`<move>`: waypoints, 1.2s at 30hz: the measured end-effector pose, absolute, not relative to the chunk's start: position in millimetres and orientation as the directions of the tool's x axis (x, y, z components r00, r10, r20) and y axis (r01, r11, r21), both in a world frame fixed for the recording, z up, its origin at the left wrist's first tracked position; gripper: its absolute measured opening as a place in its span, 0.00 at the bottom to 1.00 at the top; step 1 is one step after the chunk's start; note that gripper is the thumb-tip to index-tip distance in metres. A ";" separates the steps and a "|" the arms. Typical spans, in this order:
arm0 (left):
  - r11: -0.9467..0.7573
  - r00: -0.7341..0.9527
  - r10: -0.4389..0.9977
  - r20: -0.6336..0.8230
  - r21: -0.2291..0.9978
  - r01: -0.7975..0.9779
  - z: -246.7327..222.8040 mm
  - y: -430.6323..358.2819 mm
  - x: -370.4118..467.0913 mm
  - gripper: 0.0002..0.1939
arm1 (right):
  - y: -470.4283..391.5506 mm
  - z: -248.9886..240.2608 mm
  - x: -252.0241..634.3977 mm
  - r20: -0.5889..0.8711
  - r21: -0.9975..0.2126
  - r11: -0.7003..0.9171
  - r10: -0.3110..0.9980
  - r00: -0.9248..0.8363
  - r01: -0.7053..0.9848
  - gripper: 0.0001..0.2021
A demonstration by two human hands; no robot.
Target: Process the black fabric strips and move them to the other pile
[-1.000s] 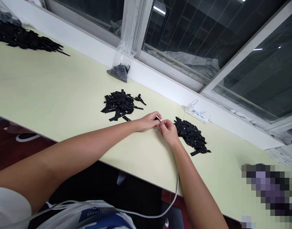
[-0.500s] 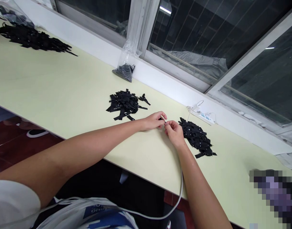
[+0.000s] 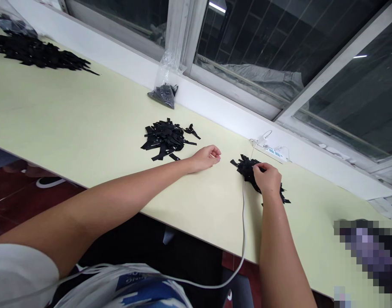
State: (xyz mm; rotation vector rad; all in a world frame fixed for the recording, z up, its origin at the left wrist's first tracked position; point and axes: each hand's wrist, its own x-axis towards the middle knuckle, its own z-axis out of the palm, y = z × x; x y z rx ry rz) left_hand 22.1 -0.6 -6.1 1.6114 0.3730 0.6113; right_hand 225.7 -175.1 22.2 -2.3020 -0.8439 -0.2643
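Note:
My left hand (image 3: 206, 158) hovers over the middle of the pale table (image 3: 196, 196), its fingers curled together; whatever they hold, if anything, is too small to make out. To its left lies a pile of short black strips (image 3: 166, 136). My right hand (image 3: 266, 176) is over another heap of black strips (image 3: 246, 167) on the right, thumb and fingertips pinched at the heap. What is between those fingertips cannot be told. Part of this heap is hidden under my right hand.
Against the white wall ledge stands a clear bag of dark pieces (image 3: 164, 94). A larger black heap (image 3: 42, 53) lies far left. Behind the right heap is a white power strip (image 3: 270, 152). A white cable (image 3: 243, 222) runs over the table's front edge.
My hands were together over the table with a small dark piece between them. My right hand has moved right onto the right heap; my left hand stayed nearly in place.

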 end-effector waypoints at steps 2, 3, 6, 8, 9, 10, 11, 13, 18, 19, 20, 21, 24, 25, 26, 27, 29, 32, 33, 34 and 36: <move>-0.135 0.814 0.558 0.163 0.985 -0.105 -5.4 -0.8 21.5 0.09 | -179.5 18.0 238.0 0.377 -0.515 -0.631 0.442 0.814 0.581 0.11; -0.131 0.816 0.555 0.158 0.986 -0.102 -4.7 -1.0 21.0 0.08 | -180.6 16.0 241.5 0.368 -0.513 -0.655 0.416 0.831 0.555 0.11; -0.134 0.815 0.559 0.154 0.986 -0.095 -2.7 -1.6 19.7 0.07 | -181.7 13.4 243.7 0.366 -0.498 -0.705 0.356 0.860 0.504 0.15; -0.144 0.814 0.559 0.158 0.985 -0.093 -1.9 -1.9 19.2 0.07 | -182.4 14.3 241.0 0.390 -0.476 -0.728 0.328 0.861 0.493 0.18; -0.146 0.814 0.558 0.160 0.985 -0.093 -1.6 -2.0 19.1 0.07 | -182.8 15.3 239.2 0.404 -0.464 -0.737 0.318 0.858 0.492 0.19; -0.145 0.815 0.557 0.160 0.985 -0.094 -1.4 -2.1 19.0 0.07 | -183.2 16.3 237.4 0.412 -0.454 -0.745 0.311 0.857 0.489 0.20; -0.144 0.816 0.556 0.160 0.985 -0.095 -1.2 -2.2 19.1 0.07 | -183.6 17.3 235.7 0.412 -0.447 -0.755 0.304 0.859 0.481 0.21; -0.141 0.818 0.554 0.155 0.986 -0.091 -1.1 -2.4 19.2 0.06 | -184.2 19.2 232.9 0.393 -0.441 -0.773 0.291 0.872 0.457 0.22; -0.148 0.816 0.558 0.151 0.986 -0.081 -1.2 -2.0 19.5 0.06 | -184.3 21.9 230.1 0.463 -0.461 -0.746 0.259 0.848 0.480 0.21; -0.150 0.816 0.557 0.152 0.985 -0.082 -1.2 -1.9 19.4 0.06 | -184.2 21.9 230.1 0.486 -0.458 -0.738 0.259 0.834 0.496 0.20; -0.152 0.817 0.555 0.155 0.985 -0.083 -1.3 -1.7 19.3 0.06 | -183.9 21.7 230.2 0.495 -0.448 -0.736 0.268 0.827 0.507 0.18; -0.153 0.818 0.553 0.157 0.985 -0.085 -1.5 -1.5 19.2 0.05 | -183.7 21.2 230.3 0.488 -0.436 -0.740 0.284 0.825 0.512 0.15; -0.158 0.818 0.552 0.162 0.983 -0.088 -1.9 -1.1 19.1 0.05 | -183.2 20.1 230.7 0.458 -0.409 -0.753 0.320 0.829 0.516 0.09; -0.161 0.817 0.553 0.164 0.983 -0.089 -2.1 -1.0 19.2 0.05 | -183.1 20.0 230.8 0.464 -0.408 -0.753 0.315 0.828 0.516 0.09; -0.163 0.816 0.554 0.166 0.983 -0.089 -2.2 -0.9 19.2 0.05 | -183.2 20.1 230.9 0.470 -0.412 -0.752 0.308 0.827 0.514 0.08; -0.167 0.817 0.552 0.167 0.982 -0.088 -2.2 -0.9 19.3 0.05 | -183.3 20.3 230.9 0.467 -0.417 -0.752 0.304 0.830 0.511 0.08; -0.172 0.817 0.551 0.168 0.981 -0.086 -1.9 -1.0 19.2 0.05 | -183.7 21.1 230.7 0.446 -0.423 -0.752 0.313 0.838 0.506 0.07; -0.174 0.819 0.549 0.166 0.981 -0.082 -0.8 -1.9 18.4 0.04 | -184.0 23.0 229.0 0.462 -0.423 -0.739 0.322 0.827 0.524 0.07; -0.176 0.820 0.549 0.165 0.981 -0.080 -0.4 -2.3 18.0 0.04 | -183.6 23.7 227.6 0.483 -0.425 -0.731 0.316 0.817 0.534 0.07; -0.177 0.819 0.549 0.165 0.981 -0.079 -0.1 -2.6 17.7 0.04 | -182.9 24.4 225.6 0.502 -0.429 -0.722 0.309 0.807 0.543 0.07; -0.177 0.818 0.551 0.169 0.981 -0.083 0.3 -3.0 17.2 0.04 | -180.2 25.7 220.0 0.533 -0.442 -0.693 0.307 0.788 0.569 0.08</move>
